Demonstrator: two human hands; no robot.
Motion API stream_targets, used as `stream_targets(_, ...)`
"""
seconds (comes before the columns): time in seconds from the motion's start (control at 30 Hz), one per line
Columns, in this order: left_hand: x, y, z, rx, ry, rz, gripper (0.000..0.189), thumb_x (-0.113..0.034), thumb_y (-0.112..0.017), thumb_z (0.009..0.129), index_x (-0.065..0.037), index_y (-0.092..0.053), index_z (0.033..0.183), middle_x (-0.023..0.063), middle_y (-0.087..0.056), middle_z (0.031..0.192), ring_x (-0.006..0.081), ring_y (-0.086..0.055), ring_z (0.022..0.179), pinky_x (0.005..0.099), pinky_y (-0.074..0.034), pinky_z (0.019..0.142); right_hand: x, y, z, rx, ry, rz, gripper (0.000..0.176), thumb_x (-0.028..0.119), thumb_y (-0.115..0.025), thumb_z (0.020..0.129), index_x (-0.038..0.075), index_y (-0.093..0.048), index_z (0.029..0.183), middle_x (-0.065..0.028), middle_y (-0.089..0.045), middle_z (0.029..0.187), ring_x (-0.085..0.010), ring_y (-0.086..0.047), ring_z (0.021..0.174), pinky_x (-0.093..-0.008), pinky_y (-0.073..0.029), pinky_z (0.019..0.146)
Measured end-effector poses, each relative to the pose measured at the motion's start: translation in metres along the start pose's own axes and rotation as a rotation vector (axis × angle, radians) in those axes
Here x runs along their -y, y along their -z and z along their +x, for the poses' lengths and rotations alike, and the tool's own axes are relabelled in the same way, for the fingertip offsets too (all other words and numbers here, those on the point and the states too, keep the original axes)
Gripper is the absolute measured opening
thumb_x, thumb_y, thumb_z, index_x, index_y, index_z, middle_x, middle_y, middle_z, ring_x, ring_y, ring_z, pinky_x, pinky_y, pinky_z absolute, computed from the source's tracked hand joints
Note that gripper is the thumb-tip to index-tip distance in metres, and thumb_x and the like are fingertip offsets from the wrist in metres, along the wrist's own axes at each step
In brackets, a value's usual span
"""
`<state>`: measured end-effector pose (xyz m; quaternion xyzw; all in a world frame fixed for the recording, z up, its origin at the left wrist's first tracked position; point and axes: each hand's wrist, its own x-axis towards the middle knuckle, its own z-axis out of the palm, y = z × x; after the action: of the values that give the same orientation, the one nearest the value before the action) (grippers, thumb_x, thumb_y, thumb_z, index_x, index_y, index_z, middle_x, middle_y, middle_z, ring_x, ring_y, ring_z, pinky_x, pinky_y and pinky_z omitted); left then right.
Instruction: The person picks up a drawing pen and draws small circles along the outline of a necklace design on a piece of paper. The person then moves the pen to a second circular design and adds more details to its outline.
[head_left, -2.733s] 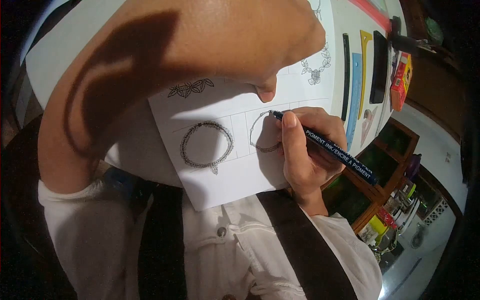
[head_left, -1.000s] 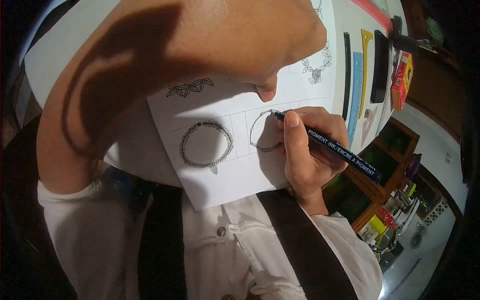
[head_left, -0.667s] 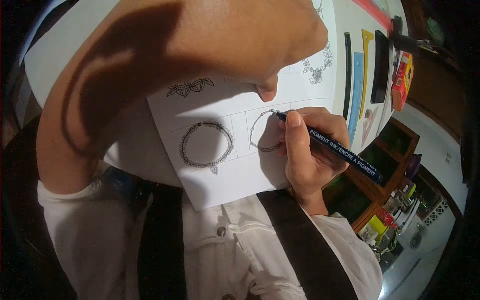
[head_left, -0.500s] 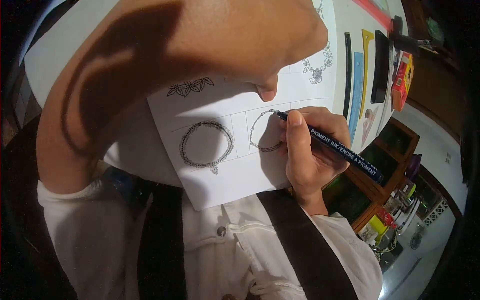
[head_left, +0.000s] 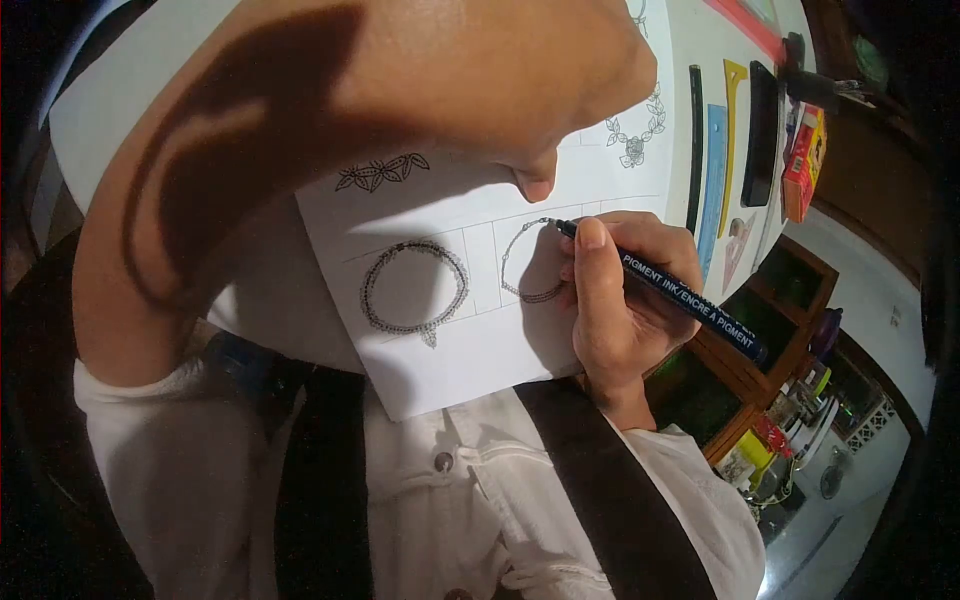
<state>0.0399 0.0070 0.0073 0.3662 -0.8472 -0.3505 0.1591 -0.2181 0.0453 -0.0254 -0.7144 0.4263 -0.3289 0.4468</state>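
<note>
My right hand (head_left: 620, 300) grips a dark pigment-ink drawing pen (head_left: 690, 300), lettered in white along its barrel. The pen tip meets the upper right of a small ring-shaped bracelet drawing (head_left: 505, 255) on the white paper (head_left: 440, 375). My left hand (head_left: 560, 80) rests over the upper part of the sheet, its thumb against the paper and its other fingers hidden from view. A larger beaded bracelet drawing (head_left: 370, 290) with a leaf pendant lies to the left. Leaf drawings (head_left: 383, 174) and a flower necklace drawing (head_left: 632, 150) show partly around my left hand.
Right of the paper on the white table (head_left: 85, 120) lie a black stick (head_left: 695, 150), a blue ruler (head_left: 714, 180), a yellow ruler (head_left: 731, 140), a dark phone-like slab (head_left: 761, 135), a clear triangular piece (head_left: 737, 245) and a red-yellow box (head_left: 804, 165).
The pen and my right hand have shifted very slightly, with the tip still at the upper right of the ring drawing. My left hand stays in place.
</note>
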Motion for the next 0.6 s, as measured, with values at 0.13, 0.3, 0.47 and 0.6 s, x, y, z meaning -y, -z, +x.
stream_targets(0.13,-0.006,-0.001,0.005,-0.093,0.053,0.089,0.028,-0.018,-0.071,0.089,0.006,-0.063,0.099,0.0182,-0.067,0.09,0.0333,-0.065,0.092,0.0405,-0.053,0.083,0.001,-0.001,-0.001,-0.012,-0.016,-0.008,0.013,-0.003,-0.073,0.088,-0.002,-0.061,0.089,-0.0113,-0.067,0.079,-0.0117,-0.059,0.064,-0.0239,-0.046,0.058)
stream_targets(0.3,0.029,-0.034,0.001,-0.399,-0.103,-0.046,0.028,-0.018,-0.072,0.089,0.006,-0.063,0.1,0.0177,-0.068,0.09,0.0318,-0.065,0.092,0.0409,-0.053,0.083,-0.001,0.001,0.001,0.023,0.023,-0.02,0.011,-0.001,-0.071,0.091,0.0,-0.06,0.091,-0.0128,-0.068,0.078,-0.0114,-0.059,0.059,-0.0233,-0.045,0.053)
stream_targets(0.47,-0.008,0.006,-0.001,-0.063,-0.013,-0.038,0.026,-0.016,-0.071,0.09,0.008,-0.062,0.098,0.0187,-0.068,0.09,0.031,-0.067,0.091,0.0396,-0.054,0.08,0.005,0.002,0.001,-0.053,-0.055,0.175,0.011,0.004,-0.067,0.094,0.002,-0.057,0.093,-0.0147,-0.067,0.076,-0.0118,-0.058,0.052,-0.023,-0.045,0.044)
stream_targets(0.6,-0.016,0.022,0.004,0.143,0.087,-0.031,0.029,-0.016,-0.071,0.09,0.009,-0.061,0.099,0.0199,-0.068,0.089,0.0322,-0.067,0.089,0.0393,-0.054,0.079,0.008,0.003,0.002,-0.061,-0.077,0.172,0.011,0.005,-0.067,0.095,0.002,-0.057,0.093,-0.0147,-0.066,0.076,-0.0125,-0.059,0.053,-0.023,-0.045,0.043)
